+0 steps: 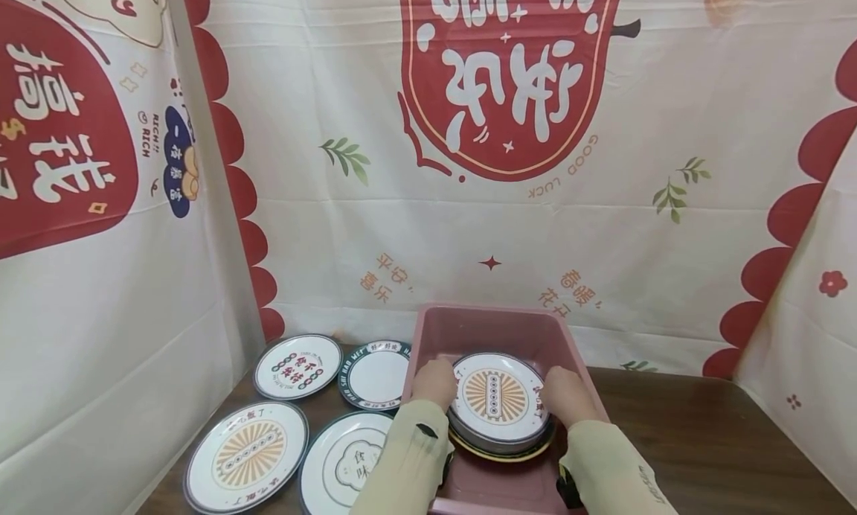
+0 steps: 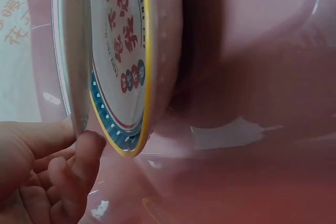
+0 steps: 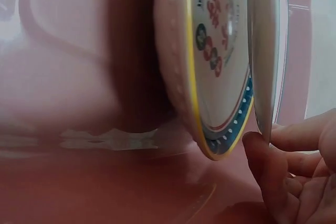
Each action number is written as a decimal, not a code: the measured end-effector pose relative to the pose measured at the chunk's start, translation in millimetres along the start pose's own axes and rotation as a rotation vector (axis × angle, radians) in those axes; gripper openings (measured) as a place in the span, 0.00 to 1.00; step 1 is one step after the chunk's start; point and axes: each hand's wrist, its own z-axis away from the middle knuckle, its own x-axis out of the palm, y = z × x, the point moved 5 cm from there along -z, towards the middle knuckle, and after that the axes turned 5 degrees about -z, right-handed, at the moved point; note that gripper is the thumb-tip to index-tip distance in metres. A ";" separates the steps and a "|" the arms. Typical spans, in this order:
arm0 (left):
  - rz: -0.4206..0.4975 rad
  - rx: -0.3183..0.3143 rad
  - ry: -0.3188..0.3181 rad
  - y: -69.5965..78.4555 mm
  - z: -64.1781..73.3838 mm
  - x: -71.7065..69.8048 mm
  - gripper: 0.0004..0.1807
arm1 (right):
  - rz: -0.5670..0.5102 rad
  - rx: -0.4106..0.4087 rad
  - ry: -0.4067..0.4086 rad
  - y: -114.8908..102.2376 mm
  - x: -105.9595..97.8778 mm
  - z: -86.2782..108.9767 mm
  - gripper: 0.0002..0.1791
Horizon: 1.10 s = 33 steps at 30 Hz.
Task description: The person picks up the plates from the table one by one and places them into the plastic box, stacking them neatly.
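A white plate with an orange sunburst is level inside the pink bin. My left hand pinches its left edge between thumb and fingers. At the opposite edge, my right hand pinches it the same way. Beneath it lies a yellow-rimmed plate with red characters and a blue dotted border. Both wrist views show a gap between the two plates. The lower plate's centre is hidden from above by the held plate.
Left of the bin lie a red-lettered plate, a green-rimmed plate, another sunburst plate and a plate with a cloud-shaped emblem. They rest on a brown table. A printed cloth hangs behind the bin.
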 end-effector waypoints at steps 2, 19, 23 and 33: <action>-0.017 0.000 0.009 -0.3 -3.4 4.2 0.11 | 0.010 0.020 -0.014 0.5 1.4 -0.1 0.08; -0.199 0.040 0.050 5.1 -0.1 11.0 0.05 | 0.077 0.006 0.023 1.6 8.7 -1.4 0.05; -0.178 0.073 -0.011 3.2 -1.0 18.3 0.04 | 0.089 0.011 0.008 2.3 11.3 -1.3 0.05; -0.159 0.055 0.021 0.6 -6.7 25.3 0.07 | 0.110 0.017 -0.021 3.9 14.9 -2.4 0.05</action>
